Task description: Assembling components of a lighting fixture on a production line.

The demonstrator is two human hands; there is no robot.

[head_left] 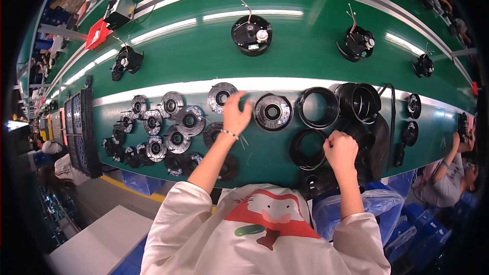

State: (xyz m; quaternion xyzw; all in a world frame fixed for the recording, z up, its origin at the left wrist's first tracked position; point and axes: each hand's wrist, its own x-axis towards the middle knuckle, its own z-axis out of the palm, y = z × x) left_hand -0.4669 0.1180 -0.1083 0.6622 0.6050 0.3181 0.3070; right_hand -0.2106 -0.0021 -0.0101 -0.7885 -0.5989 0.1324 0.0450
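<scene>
My left hand (238, 115) reaches over the bench with its thumb and fingers apart, close beside a black disc part with a round hub (222, 97). Its fingertips overlap the disc's right edge; whether they touch it I cannot tell. Thin pale wires (243, 140) show just below this hand. My right hand (341, 148) is closed at the right rim of a black ring housing (294, 159), and what its fingers grip is hidden. Between the hands, a black ring (257, 122) has a disc part (272, 112) seated inside it. Another open ring housing (301, 110) lies farther back.
Several similar disc parts (178, 139) spread over the left of the green bench (193, 51). More black housings (364, 103) crowd the right. Wired round assemblies (251, 35) stand on the far strip. A stack of dark trays (81, 135) is at far left; a person (448, 178) sits at right.
</scene>
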